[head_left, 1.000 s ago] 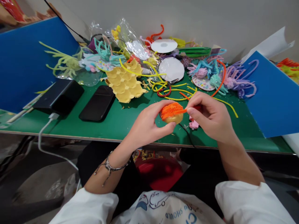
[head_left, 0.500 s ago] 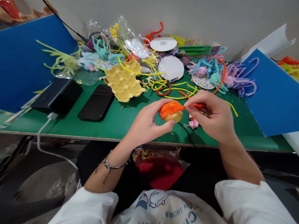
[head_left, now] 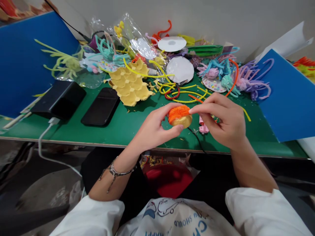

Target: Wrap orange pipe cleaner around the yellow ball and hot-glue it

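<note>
My left hand [head_left: 157, 126] is closed around a small rounded yellow piece [head_left: 183, 122], its thumb at the lower edge. Fuzzy orange pipe cleaner [head_left: 179, 112] is wound in rows over the upper part of that piece. At its right side, my right hand [head_left: 219, 119] has the index fingertip against the wound rows, the other fingers curled. A bit of orange strand shows by the curled fingers; the right thumb is partly hidden. Behind this hand, an orange pipe cleaner [head_left: 236, 77] arches upward. A pink plastic item [head_left: 203, 126] lies below, between the hands.
A yellow egg carton piece [head_left: 130, 83], black phone [head_left: 100, 106] and black box [head_left: 59, 100] with a white cable sit left. Red-handled scissors [head_left: 173, 95] lie among yellow pipe cleaners [head_left: 189, 101]. Blue boards [head_left: 290, 101] flank the green table [head_left: 123, 132]. White discs [head_left: 180, 70] lie behind.
The orange strand stretched between the wound piece and my right fingers no longer shows. My right index finger has straightened and moved left onto the winding. My left hand keeps its hold.
</note>
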Demonstrator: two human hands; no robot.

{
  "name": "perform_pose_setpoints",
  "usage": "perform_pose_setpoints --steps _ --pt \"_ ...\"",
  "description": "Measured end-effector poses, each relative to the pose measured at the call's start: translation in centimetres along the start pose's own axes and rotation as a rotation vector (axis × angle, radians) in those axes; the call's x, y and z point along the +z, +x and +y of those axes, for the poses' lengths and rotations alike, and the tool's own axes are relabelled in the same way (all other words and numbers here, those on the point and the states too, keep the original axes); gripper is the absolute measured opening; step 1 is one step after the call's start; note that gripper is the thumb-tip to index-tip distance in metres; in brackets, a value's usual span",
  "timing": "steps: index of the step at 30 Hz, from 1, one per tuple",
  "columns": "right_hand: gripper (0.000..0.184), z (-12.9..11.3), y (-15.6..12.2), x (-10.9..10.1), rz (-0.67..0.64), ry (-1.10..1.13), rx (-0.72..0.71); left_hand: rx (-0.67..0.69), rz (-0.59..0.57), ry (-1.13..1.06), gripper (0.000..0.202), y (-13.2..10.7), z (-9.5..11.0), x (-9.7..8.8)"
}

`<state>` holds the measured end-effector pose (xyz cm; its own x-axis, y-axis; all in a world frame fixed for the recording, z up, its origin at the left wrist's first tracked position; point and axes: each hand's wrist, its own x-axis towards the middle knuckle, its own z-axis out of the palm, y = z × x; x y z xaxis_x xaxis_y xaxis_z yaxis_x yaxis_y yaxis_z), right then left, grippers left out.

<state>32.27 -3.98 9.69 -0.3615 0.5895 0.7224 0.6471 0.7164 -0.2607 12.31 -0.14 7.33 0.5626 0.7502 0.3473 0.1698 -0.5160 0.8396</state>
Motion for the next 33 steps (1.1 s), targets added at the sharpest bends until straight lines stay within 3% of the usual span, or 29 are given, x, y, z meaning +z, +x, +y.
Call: perform_pose_setpoints --steps 16,22,25,28,33 --pt "0.029 -0.2 0.2 0.0 -0.080 -0.073 -0.044 -0.098 -0.066 0.001 0.049 0.0 0.0 0.3" --pt "0.027 -0.3 0.2 0.1 -0.087 -0.106 -0.069 -0.101 -0.113 -0.156 0.052 -0.1 -0.4 0.5" --pt "0.026 -0.3 0.1 0.3 -0.103 -0.129 -0.081 -0.187 -0.164 -0.281 0.054 0.0 -0.7 0.6" --pt "0.026 -0.2 0.1 0.6 -0.113 -0.112 -0.087 -0.272 -0.201 -0.373 0.046 0.3 -0.9 0.7" --pt "0.027 0.0 0.0 1.0 -0.165 -0.085 -0.116 -0.283 -0.238 -0.398 0.036 0.7 -1.5 0.9"
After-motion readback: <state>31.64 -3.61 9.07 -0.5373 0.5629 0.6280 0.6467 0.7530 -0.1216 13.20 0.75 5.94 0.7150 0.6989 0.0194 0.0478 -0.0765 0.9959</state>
